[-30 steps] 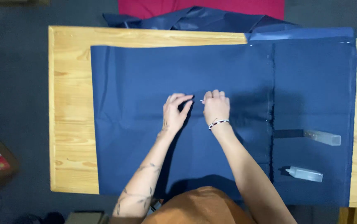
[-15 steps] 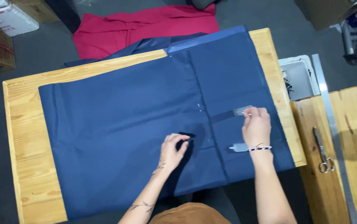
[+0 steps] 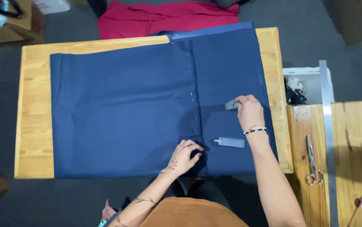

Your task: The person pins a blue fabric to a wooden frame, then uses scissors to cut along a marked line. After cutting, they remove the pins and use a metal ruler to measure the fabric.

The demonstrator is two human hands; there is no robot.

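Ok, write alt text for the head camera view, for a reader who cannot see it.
Seen from above, a person's right hand grips a small grey object on navy fabric spread over a wooden table, while the left hand presses the fabric near its front edge. A second grey object lies between the hands; scissors and a metal ruler rest on a side table.

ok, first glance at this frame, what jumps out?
The big navy blue fabric spread over nearly the whole light wooden table. Next, the two hands on its right part: the right hand has its grip on a small grey tool, the left hand presses the cloth near the front edge. A red cloth lies on the floor beyond the table.
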